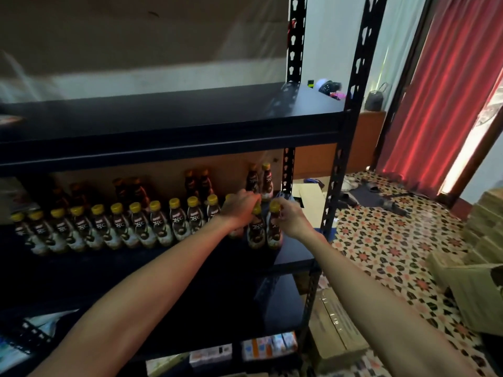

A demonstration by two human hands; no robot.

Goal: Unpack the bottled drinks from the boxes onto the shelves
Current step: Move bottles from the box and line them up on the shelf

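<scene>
Several brown drink bottles with yellow caps [136, 227] stand in a row on the middle shelf [296, 258] of a black metal rack, with more bottles behind them. My left hand [239, 209] grips the top of one bottle [255, 232] at the right end of the row. My right hand [290, 217] pinches the neck of the neighbouring bottle [273, 231], the last one on the right. Both bottles stand upright on the shelf.
The top shelf [177, 118] is bare and dark. Lower shelves hold small boxes [268, 345]. Cardboard boxes [479, 284] are stacked on the patterned tiled floor at right, another carton [334, 330] lies beside the rack's upright [330, 191]. A red curtain [446, 85] hangs behind.
</scene>
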